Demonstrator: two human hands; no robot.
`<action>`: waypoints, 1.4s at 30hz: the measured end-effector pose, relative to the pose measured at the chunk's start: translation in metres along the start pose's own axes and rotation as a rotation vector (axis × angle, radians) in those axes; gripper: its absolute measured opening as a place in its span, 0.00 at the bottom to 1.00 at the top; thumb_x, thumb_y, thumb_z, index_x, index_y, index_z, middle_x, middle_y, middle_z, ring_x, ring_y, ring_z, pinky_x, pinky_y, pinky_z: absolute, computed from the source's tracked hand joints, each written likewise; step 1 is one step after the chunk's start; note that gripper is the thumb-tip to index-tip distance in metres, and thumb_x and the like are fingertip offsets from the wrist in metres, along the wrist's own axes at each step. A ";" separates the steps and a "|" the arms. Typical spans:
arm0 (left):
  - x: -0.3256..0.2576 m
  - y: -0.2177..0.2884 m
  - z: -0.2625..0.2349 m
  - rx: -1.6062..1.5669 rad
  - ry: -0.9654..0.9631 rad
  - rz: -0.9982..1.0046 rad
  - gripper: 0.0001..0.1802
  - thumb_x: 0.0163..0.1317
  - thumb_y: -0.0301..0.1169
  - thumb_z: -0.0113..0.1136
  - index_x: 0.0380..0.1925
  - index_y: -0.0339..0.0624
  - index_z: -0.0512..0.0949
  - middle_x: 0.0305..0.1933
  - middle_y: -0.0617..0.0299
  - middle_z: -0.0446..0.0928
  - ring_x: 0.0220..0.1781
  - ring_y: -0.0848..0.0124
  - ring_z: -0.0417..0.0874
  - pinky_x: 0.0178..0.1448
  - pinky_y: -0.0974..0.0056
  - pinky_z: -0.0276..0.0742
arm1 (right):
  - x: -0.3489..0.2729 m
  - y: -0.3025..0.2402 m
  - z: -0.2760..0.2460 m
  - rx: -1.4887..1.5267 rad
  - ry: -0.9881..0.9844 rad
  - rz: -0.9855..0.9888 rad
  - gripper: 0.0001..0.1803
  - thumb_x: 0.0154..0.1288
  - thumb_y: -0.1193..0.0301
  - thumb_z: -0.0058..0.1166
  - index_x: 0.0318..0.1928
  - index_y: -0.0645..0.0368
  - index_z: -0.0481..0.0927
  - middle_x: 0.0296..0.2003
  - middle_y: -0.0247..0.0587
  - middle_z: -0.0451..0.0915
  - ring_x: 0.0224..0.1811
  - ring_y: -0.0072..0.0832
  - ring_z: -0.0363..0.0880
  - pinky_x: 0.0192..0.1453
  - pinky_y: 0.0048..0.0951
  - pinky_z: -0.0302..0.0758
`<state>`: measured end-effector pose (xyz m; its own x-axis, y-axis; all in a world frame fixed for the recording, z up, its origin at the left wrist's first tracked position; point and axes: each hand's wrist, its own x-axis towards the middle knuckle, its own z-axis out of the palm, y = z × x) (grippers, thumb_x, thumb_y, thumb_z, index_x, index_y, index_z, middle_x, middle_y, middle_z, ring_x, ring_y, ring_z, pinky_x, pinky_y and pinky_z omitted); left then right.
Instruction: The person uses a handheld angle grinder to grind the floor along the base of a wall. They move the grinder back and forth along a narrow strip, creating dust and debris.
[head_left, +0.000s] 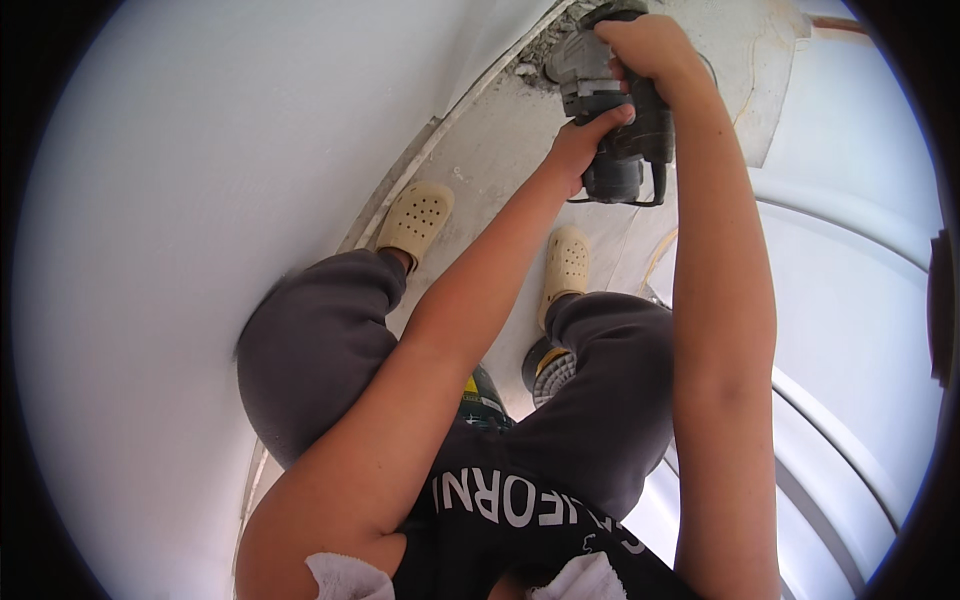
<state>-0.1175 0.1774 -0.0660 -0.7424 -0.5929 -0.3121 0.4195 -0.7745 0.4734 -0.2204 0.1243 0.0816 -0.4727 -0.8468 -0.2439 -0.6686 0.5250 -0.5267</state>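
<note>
A grey and black rotary hammer (612, 180) is held out at arm's length near the top of the view, close to the floor. My right hand (650, 48) is wrapped round its rear handle. Lower down, my left hand (590, 143) grips the side of its body, thumb lying across the casing. Beside the tool's front end is broken rubble (528, 68) along the foot of the wall. The bit's tip cannot be made out.
A smooth white wall (200, 180) rises at the left. My feet, in beige clogs (417, 217), stand on the pale floor (485, 190). Between my legs are a dark green container (485, 405) and a round grey ribbed object (555, 378). White curved panels (850, 250) lie at the right.
</note>
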 end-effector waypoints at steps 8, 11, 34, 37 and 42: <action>0.007 0.001 -0.015 0.125 0.070 -0.057 0.31 0.51 0.46 0.77 0.49 0.37 0.80 0.45 0.60 0.84 0.43 0.70 0.85 0.49 0.63 0.81 | 0.010 0.019 0.016 0.207 -0.001 0.113 0.17 0.58 0.63 0.55 0.24 0.68 0.80 0.20 0.42 0.79 0.17 0.31 0.77 0.23 0.32 0.73; 0.013 -0.001 -0.027 0.171 0.077 -0.041 0.30 0.53 0.46 0.76 0.49 0.38 0.80 0.46 0.60 0.84 0.44 0.70 0.85 0.50 0.64 0.80 | 0.010 0.017 0.022 -0.087 -0.020 0.071 0.20 0.52 0.59 0.45 0.17 0.56 0.84 0.16 0.36 0.82 0.26 0.32 0.83 0.37 0.29 0.78; 0.002 0.011 0.007 0.365 -0.039 0.036 0.29 0.53 0.44 0.77 0.51 0.40 0.80 0.46 0.62 0.83 0.45 0.72 0.84 0.50 0.65 0.79 | -0.048 0.019 -0.018 0.547 0.163 0.207 0.15 0.56 0.66 0.63 0.33 0.70 0.83 0.28 0.43 0.83 0.24 0.26 0.78 0.25 0.29 0.75; 0.002 0.013 0.006 0.336 -0.037 -0.025 0.30 0.53 0.46 0.77 0.51 0.40 0.80 0.47 0.62 0.83 0.46 0.72 0.85 0.50 0.65 0.80 | -0.043 0.014 -0.017 0.563 0.156 0.256 0.16 0.55 0.66 0.62 0.30 0.72 0.83 0.25 0.46 0.82 0.22 0.28 0.78 0.22 0.31 0.75; 0.002 0.004 -0.005 0.310 -0.008 -0.053 0.30 0.54 0.45 0.76 0.51 0.39 0.80 0.46 0.62 0.83 0.45 0.72 0.85 0.49 0.64 0.80 | -0.032 0.023 -0.001 0.448 0.097 0.333 0.17 0.56 0.64 0.60 0.26 0.71 0.82 0.22 0.46 0.81 0.22 0.30 0.80 0.23 0.32 0.76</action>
<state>-0.1145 0.1724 -0.0693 -0.7635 -0.5510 -0.3369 0.2021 -0.6993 0.6856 -0.2213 0.1632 0.0787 -0.6812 -0.6188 -0.3912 -0.1754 0.6567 -0.7334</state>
